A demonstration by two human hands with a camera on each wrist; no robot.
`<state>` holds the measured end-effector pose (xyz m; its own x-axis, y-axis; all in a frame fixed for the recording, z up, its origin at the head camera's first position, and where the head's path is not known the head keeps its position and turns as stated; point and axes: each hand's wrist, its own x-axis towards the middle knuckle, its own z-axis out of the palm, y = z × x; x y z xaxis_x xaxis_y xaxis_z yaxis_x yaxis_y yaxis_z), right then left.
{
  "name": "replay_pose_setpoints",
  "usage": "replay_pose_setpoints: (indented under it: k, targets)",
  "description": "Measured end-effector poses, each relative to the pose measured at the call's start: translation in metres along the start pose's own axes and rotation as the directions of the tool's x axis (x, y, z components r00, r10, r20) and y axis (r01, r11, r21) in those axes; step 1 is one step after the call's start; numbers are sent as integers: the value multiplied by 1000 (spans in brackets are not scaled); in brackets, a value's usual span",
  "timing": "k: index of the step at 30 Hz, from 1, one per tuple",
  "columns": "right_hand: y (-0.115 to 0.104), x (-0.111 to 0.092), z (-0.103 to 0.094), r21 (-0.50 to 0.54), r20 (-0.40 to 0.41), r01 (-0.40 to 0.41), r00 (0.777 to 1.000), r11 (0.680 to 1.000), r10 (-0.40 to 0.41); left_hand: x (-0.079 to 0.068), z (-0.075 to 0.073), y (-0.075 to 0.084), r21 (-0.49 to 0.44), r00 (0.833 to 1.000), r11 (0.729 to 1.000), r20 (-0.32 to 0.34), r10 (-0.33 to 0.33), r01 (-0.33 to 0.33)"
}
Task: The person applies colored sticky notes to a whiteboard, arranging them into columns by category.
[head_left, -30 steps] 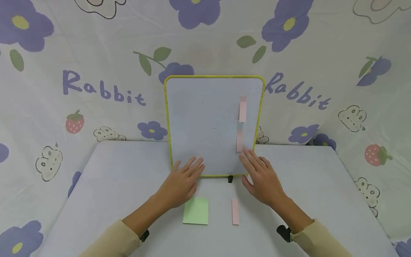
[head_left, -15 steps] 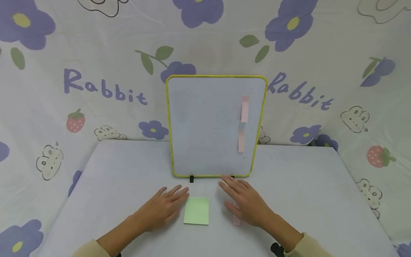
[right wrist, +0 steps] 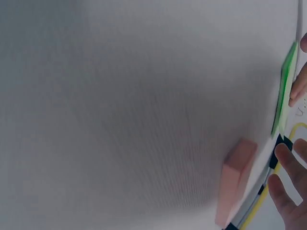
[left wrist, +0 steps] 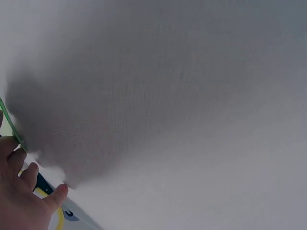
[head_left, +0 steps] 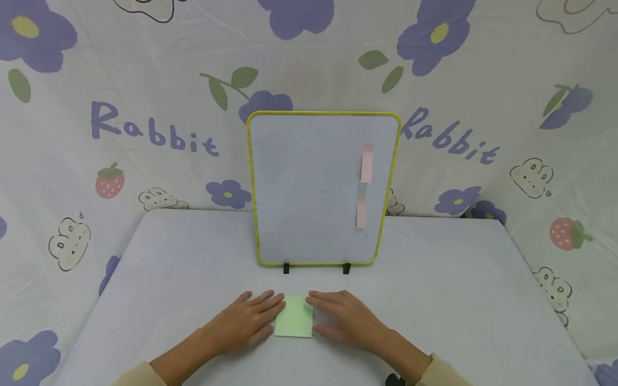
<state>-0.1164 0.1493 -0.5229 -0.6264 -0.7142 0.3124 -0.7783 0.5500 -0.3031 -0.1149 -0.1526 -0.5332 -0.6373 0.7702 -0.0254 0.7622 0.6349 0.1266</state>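
Note:
A light green sticky note pad [head_left: 293, 317] lies flat on the table between my two hands. My left hand [head_left: 241, 326] is at its left edge, fingers extended, fingertips right at the upper left corner. On the other side, my right hand [head_left: 350, 320] has its fingertips over the upper right corner and its thumb by the lower right edge. A narrow pink sticky note pad [right wrist: 235, 177] shows in the right wrist view; in the head view the right hand hides it. Fingers of the left hand [left wrist: 21, 191] show at the corner of the left wrist view.
A whiteboard [head_left: 314, 187] with a yellow frame stands behind the hands on small black feet [head_left: 346, 268]. Two pink strips, an upper one [head_left: 367, 163] and a lower one [head_left: 361, 211], are stuck on its right side. A patterned cloth [head_left: 159, 69] hangs behind the white table [head_left: 193, 257].
Both hands have come down from the whiteboard's lower part to the green pad. The right hand has moved left and now covers the pink pad in the head view.

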Motion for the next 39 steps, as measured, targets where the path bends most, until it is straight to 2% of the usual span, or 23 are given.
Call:
replay_pose_setpoints:
  k: [3,6,13,21,26,30,39]
  targets:
    - [-5,0,5,7,20,-28,999,1000,27,1,-1,1,-11,1000,1000,16,-3,3]
    - [-7,-1,12,-10,4,-7,1000,1000,7,1,-1,2,-1,1000,1000,22,0,0]
    - [-8,0,19,-58,9,4,1000,998,-4,0,-1,0,40,1000,999,-11,25,-24]
    - [-10,3,21,-93,-13,23,1000,995,-24,0,-1,-2,55,998,997,-37,47,-45]
    - [-11,5,20,-94,20,-3,1000,996,5,1,-1,-3,50,997,998,-52,51,-48]
    - [-11,6,19,-95,33,-4,999,995,7,2,0,-4,35,999,999,-39,38,-37]
    - [-10,6,19,-99,6,14,1000,995,-13,-1,-1,-2,7,999,1000,-25,22,-22]
